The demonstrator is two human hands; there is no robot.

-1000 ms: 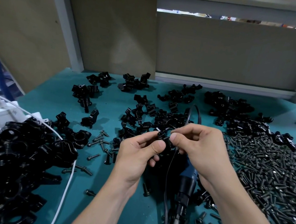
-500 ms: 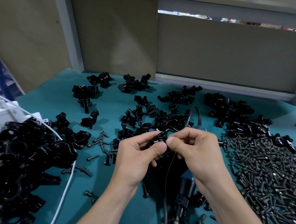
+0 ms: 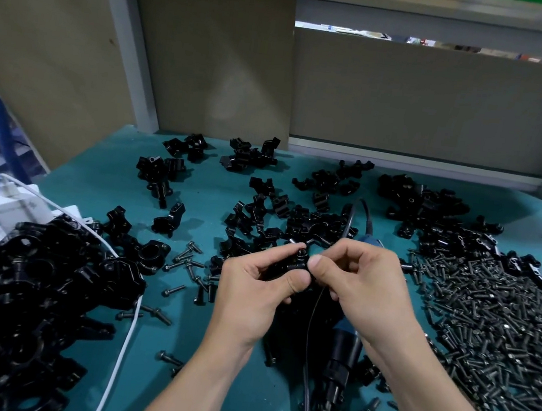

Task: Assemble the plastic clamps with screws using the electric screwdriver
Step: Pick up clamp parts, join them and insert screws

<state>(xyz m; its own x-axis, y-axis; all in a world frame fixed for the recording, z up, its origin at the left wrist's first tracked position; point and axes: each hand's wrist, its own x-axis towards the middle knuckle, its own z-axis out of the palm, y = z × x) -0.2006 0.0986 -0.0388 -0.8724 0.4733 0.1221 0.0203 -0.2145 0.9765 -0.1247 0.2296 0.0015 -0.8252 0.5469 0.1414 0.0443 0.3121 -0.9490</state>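
Gripping the clamp (image 3: pixel 283 269) at frame centre, your left hand (image 3: pixel 251 292) steadied it so your right hand (image 3: pixel 362 286) could pinch-start, apparently, a screw (image 3: pixel 301 253).

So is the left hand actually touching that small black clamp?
Touching. The head view shows the left hand pinching the clamp between thumb and forefinger; the right hand pinches the screw at its top.

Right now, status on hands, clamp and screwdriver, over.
Left hand and right hand both pinch one clamp, screw showing on top. Electric screwdriver lies on mat under right wrist, untouched. Cable between wrists.
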